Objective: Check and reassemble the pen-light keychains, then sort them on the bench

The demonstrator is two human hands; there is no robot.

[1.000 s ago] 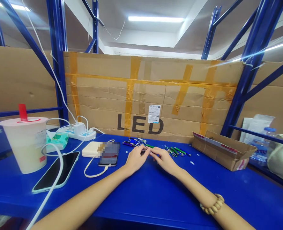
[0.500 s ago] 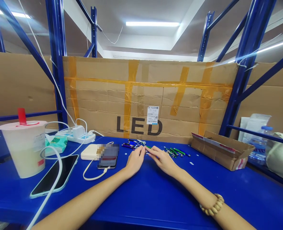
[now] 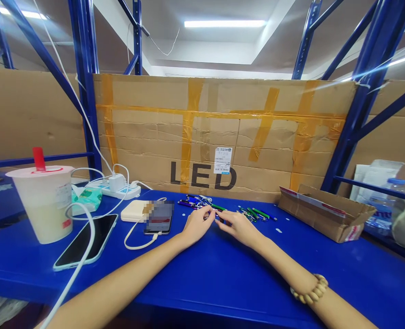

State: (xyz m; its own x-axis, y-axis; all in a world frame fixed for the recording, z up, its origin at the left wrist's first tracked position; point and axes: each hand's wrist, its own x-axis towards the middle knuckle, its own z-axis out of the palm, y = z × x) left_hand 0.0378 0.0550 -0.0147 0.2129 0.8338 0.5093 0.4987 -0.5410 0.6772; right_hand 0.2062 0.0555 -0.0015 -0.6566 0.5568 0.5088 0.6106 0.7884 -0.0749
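Observation:
My left hand [image 3: 198, 225] is closed in a pinch around something small and dark, mostly hidden by the fingers. Close beside it, my right hand [image 3: 239, 225] curls with thumb and fingertips together; whatever they grip is too small to make out. The fingertips of both hands almost meet above the blue table [image 3: 202, 283]. Just beyond my left hand lie several purple and blue pens [image 3: 187, 204] with small silvery pieces. A green pen [image 3: 218, 207] shows behind the fingertips. Several green and blue pens [image 3: 257, 214] lie loosely past my right hand.
On the left are a drink cup [image 3: 41, 205], a phone [image 3: 87, 242], a tissue pack [image 3: 86, 198], a power strip [image 3: 123, 191], and a power bank [image 3: 133, 210] cabled to another phone [image 3: 159, 219]. An open cardboard box [image 3: 325, 214] stands right; a large carton [image 3: 147, 137] backs the table.
The view has shifted slightly. Both hands stay close together over the table, their fingertips a little more apart, and a dark bit now shows between the left fingers.

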